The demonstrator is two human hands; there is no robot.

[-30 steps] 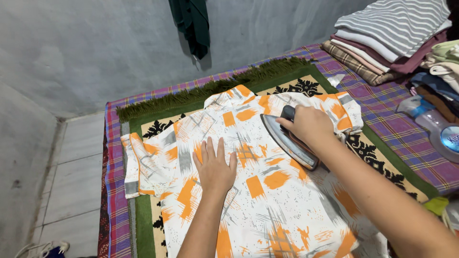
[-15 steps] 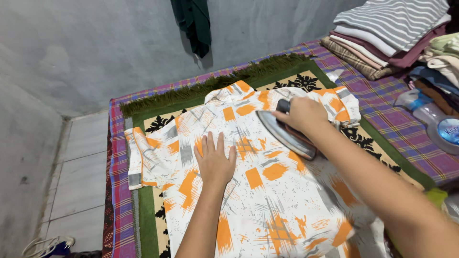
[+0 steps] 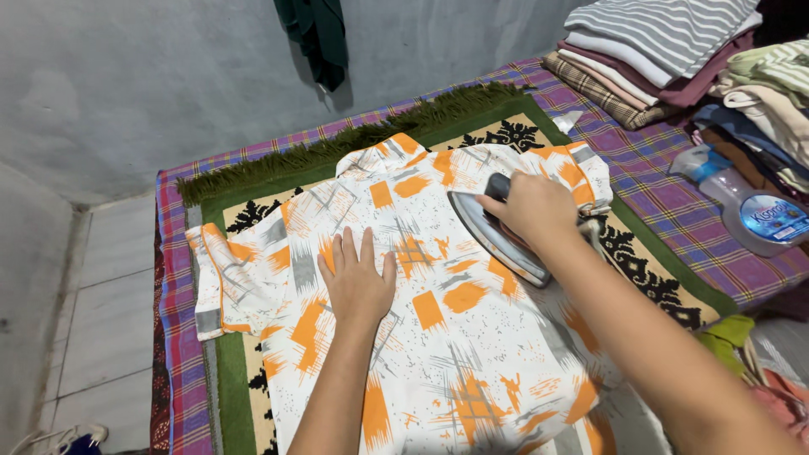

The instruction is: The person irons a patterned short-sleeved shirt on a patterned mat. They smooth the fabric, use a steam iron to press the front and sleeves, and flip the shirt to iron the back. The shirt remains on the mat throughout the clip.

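The right hand [image 3: 535, 206] grips the iron [image 3: 497, 236] at frame centre; the left hand [image 3: 358, 282], flat and open, should keep the shirt [image 3: 438, 337] taut.

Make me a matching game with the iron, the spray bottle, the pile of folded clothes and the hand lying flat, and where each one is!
Things:
1. iron
2. spray bottle
3. pile of folded clothes
4. left hand

Places:
A. lying on its side on the checked cloth, at the right
B. pressed flat on the shirt, fingers spread
C. stacked at the top right corner
D. gripped by the right hand, on the shirt

Pairs: 1-D, 2-A, 3-C, 4-B
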